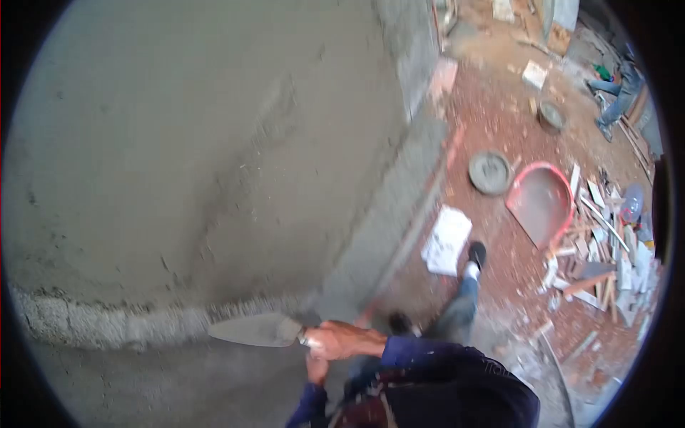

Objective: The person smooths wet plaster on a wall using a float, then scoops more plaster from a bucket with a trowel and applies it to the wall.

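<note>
Grey plastered wall (178, 128) above rubble-strewn reddish floor (499, 121).

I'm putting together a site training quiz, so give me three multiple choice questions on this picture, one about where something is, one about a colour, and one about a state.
1. Where is the blade of the trowel?
A. Against the lower edge of the plastered wall
B. Lying on the ground by the scrap wood
C. Inside the round pan

2. What colour is the rim of the tilted tub on the ground?
A. Blue
B. Red
C. Yellow

3. How is the right hand?
A. Open and empty
B. Flat against the wall
C. Closed around the trowel handle

Answers:
1 A: the blade tip lies at the rough strip along the bottom of the grey plaster.
2 B: a red edge curves round the tub beside the round pan.
3 C: the fingers wrap the handle; the left hand sits just below it.
</note>
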`<state>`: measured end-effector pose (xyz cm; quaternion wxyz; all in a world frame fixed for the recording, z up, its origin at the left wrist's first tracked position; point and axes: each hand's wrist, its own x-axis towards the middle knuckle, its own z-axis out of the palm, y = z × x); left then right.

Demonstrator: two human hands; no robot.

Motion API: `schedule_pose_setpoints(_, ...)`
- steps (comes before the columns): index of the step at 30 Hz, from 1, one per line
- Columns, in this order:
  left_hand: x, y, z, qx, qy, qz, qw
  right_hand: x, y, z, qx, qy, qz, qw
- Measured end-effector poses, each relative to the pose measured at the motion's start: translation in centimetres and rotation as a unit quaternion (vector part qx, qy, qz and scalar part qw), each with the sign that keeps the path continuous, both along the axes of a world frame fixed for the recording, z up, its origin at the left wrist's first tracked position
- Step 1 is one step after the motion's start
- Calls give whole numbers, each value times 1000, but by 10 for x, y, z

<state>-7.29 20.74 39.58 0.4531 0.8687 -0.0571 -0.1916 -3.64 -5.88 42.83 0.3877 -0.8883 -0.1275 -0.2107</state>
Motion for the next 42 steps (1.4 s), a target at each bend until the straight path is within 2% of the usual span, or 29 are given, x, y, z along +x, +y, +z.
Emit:
schedule_pose_setpoints(1,-18,80,-81,69,72,53,994,-52,34,1,184,201,58,960)
schedule_pose_setpoints(2,-23,41,-42,119,102,78,985,-73,36,-5,331,358,102,867)
schedule_pose_setpoints(3,-14,-15,0,164,122,101,974,-83,27,-80,307,168,46,936)
schedule_pose_setpoints(5,-15,-22,-8,161,119,105,974,-119,-49,-127,305,331,-90,888)
schedule_pose_setpoints(7,-12,-36,-18,202,110,92,969,-153,-135,-183,173,146,-255,940)
schedule_pose_setpoints(8,-13,-29,-29,170,113,97,974,-170,-170,-211,258,251,-268,894)
schedule_pose_setpoints(9,-14,-23,-42,138,117,101,978,-186,-212,-225,173,357,-307,865)
schedule_pose_setpoints(10,-10,-18,-54,239,145,92,956,-199,-247,-252,245,408,-383,792)
schedule_pose_setpoints(11,-14,-35,-59,145,123,111,975,-206,-280,-278,225,447,-476,723)
schedule_pose_setpoints(13,-7,-42,-94,138,112,76,981,-227,-346,-360,161,383,-565,713)
schedule_pose_setpoints(14,-5,-77,-71,372,18,-61,926,-224,-387,-368,177,445,-527,702)
schedule_pose_setpoints(15,7,-113,-50,385,41,-55,920,-212,-422,-362,195,512,-484,682)
schedule_pose_setpoints(18,3,-177,-77,383,84,-30,920,-193,-498,-448,118,450,-460,756)
schedule_pose_setpoints(20,-5,-167,-97,370,103,-7,923,-167,-530,-501,277,382,-384,794)
schedule_pose_setpoints(22,-6,-226,-96,337,107,-47,934,-140,-545,-536,350,332,-342,806)
schedule_pose_setpoints(23,-8,-258,-93,300,112,-92,943,-133,-544,-555,318,270,-365,832)
schedule_pose_setpoints(25,-16,-280,-97,277,135,-67,949,-118,-535,-549,288,210,-384,852)
schedule_pose_setpoints(26,-20,-280,-98,290,140,-86,943,-108,-534,-512,482,288,-419,714)
schedule_pose_setpoints(27,-24,-280,-100,302,142,-105,937,-103,-529,-487,645,346,-426,532)
schedule_pose_setpoints(29,-31,-284,-101,296,158,-101,937,-126,-514,-491,656,326,-416,539)
schedule_pose_setpoints(31,-35,-281,-103,285,186,-97,935,-144,-503,-502,547,360,-427,624)
schedule_pose_setpoints(32,-42,-266,-101,411,248,-78,874,-143,-506,-514,547,354,-425,628)
schedule_pose_setpoints(33,-45,-253,-106,408,244,-79,876,-145,-509,-527,528,348,-426,647)
schedule_pose_setpoints(35,-48,-230,-114,320,300,-50,897,-137,-513,-529,511,340,-417,670)
schedule_pose_setpoints(37,-41,-255,-105,303,252,-42,918,-113,-519,-487,523,255,-458,672)
schedule_pose_setpoints(38,-40,-266,-100,280,212,-42,935,-112,-517,-449,441,271,-464,719)
schedule_pose_setpoints(39,-41,-259,-99,241,199,-56,948,-127,-502,-469,309,225,-495,780)
schedule_pose_setpoints(41,-49,-239,-100,130,181,-43,974,-180,-483,-496,416,267,-434,754)
schedule_pose_setpoints(42,-52,-219,-101,60,165,-16,984,-166,-461,-441,403,240,-428,773)
